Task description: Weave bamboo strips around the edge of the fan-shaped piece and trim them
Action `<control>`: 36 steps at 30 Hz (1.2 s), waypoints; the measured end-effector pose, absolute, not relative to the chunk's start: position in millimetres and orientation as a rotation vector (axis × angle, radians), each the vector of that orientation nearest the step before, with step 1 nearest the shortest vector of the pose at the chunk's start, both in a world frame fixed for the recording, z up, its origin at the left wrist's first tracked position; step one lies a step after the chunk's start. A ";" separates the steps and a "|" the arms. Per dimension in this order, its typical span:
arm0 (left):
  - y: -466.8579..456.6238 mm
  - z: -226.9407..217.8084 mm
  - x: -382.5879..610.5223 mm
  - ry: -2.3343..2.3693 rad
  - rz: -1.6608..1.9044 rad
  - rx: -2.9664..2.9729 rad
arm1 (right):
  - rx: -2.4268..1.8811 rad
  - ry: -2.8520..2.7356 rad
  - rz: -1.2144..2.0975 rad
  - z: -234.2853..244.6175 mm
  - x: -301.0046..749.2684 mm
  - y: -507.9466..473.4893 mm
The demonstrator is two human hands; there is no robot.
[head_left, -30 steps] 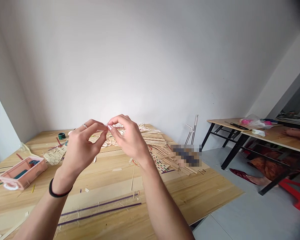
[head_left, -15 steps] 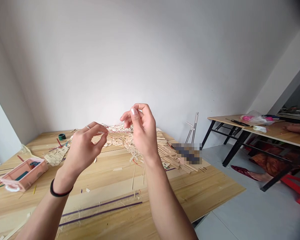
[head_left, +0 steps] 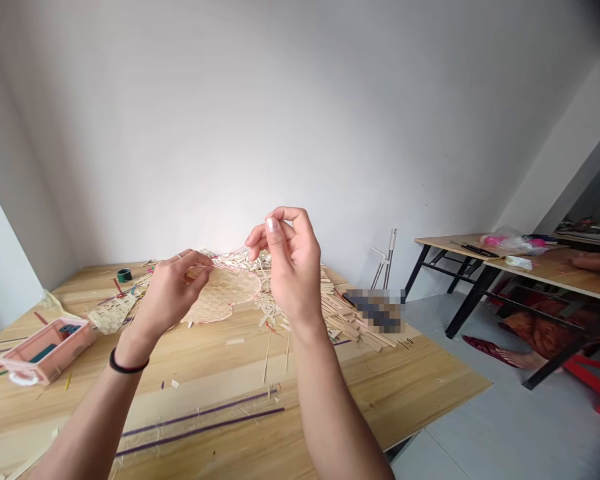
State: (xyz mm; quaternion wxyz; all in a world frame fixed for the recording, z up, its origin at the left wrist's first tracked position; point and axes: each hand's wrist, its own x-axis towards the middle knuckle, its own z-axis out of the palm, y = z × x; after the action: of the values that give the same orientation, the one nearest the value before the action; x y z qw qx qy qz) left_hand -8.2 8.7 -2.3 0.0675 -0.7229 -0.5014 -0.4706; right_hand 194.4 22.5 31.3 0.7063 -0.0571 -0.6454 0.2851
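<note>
My left hand (head_left: 183,287) is closed in a pinch on the upper left edge of a flat woven bamboo piece (head_left: 230,293). The piece is pale, with a rounded, lobed outline and pinkish-red stitching along its border. It tilts toward me above the table, partly covered by my left hand. Up and to the right of it, my right hand (head_left: 293,257) is raised with thumb and forefinger pressed together. What they pinch is too fine to make out. A faint reddish line shows behind, between the two hands.
Loose bamboo strips (head_left: 340,313) are heaped on the wooden table (head_left: 370,387). Leftward stand a pink plastic basket (head_left: 80,340), a woven scrap (head_left: 113,313) and a green tape roll (head_left: 125,275). Two purple strips (head_left: 205,427) lie in front. Another person's arm (head_left: 597,262) rests on the second table (head_left: 555,267).
The woven piece has turned from nearly edge-on to showing its broad face. My left hand has shifted slightly; my right hand has moved a little to the right, still pinched.
</note>
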 end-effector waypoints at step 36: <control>-16.9 10.3 3.0 -1.413 -2.046 -1.939 | -0.369 -1.920 0.578 20.5 177.1 27.4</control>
State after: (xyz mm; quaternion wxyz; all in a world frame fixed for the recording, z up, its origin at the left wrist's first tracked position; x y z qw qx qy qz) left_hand 3.0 -16.9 10.3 -0.0058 -0.6148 -0.4482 -0.6490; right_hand 177.1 27.4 20.5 0.5237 -0.1541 -0.8023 0.2414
